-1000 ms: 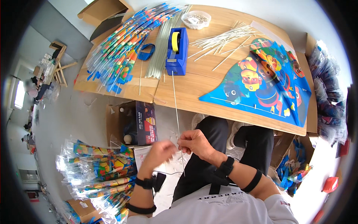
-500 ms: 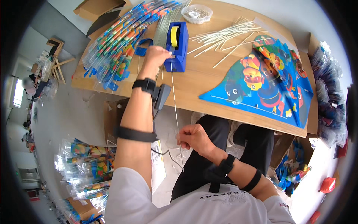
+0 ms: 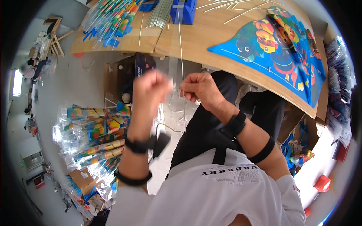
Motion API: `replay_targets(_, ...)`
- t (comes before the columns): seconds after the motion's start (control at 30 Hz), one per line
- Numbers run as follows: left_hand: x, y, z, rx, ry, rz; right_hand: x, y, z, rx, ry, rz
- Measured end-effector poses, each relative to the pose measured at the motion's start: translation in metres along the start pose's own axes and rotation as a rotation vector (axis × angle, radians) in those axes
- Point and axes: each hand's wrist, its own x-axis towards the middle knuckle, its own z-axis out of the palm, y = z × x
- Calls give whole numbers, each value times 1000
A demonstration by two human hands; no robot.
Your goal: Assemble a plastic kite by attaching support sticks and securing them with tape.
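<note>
A thin pale rod [image 3: 181,56] stretches from near the blue tape dispenser [image 3: 190,14] down past the table edge. My right hand [image 3: 205,92] pinches it between thumb and fingertips, over the gap in front of the table. Close beside, on the left, my left hand [image 3: 151,88] is smeared by motion. Its fingers look curled together near the rod, with a small pale bit at the tips that I cannot make out. On the tabletop to the right lies a blue printed cloth [image 3: 245,45] with cartoon figures, partly folded, with a pale rod along its lower edge.
Several wrapped printed bundles [image 3: 109,22] lie at the table's left, beside a sheaf of rods [image 3: 160,15]. Loose sticks [image 3: 241,5] are scattered at the back. More wrapped bundles [image 3: 94,128] stand low on the left. A dark cable [image 3: 167,128] hangs near my left wrist.
My left hand has drawn back from the tape dispenser toward my right hand. The view has shifted, so the table now sits higher. My right hand still pinches the rod.
</note>
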Motion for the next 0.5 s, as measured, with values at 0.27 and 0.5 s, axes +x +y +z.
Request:
replay_targets(0.27, -105, -37, 4, -138, 132, -272, 1, -3, 13, -131, -15, -21)
replay_targets(0.5, -104, -29, -20, 24, -11, -304, 75, -25, -1, -589, 120, -169)
